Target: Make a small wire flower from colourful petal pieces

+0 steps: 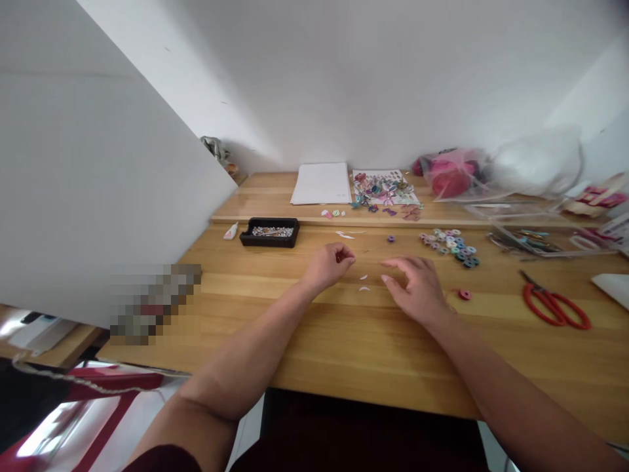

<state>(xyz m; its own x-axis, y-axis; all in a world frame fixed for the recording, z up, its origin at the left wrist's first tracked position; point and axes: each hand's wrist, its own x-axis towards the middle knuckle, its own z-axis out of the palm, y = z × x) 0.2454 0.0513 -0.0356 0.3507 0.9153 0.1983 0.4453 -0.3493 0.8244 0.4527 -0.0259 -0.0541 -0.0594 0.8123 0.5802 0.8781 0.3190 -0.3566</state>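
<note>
My left hand [328,267] hovers over the wooden table, its thumb and fingertips pinched together. Whatever sits between those fingertips, if anything, is too small to make out. My right hand [417,287] is to its right, thumb and fingers apart and holding nothing visible. Between the hands, two thin white curved slips [363,289] lie on the wood. Behind my left hand are longer white strips [344,235]. A small red spool of thread [464,295] rests just right of my right wrist, and a purple spool [391,238] lies farther back.
Red-handled scissors [555,305] lie at the right, with several thread spools [449,242] behind. A black tray [269,242] holds small pieces, beside a small white bottle [230,231]. White paper [322,183] and colourful pieces [386,188] occupy the raised back ledge.
</note>
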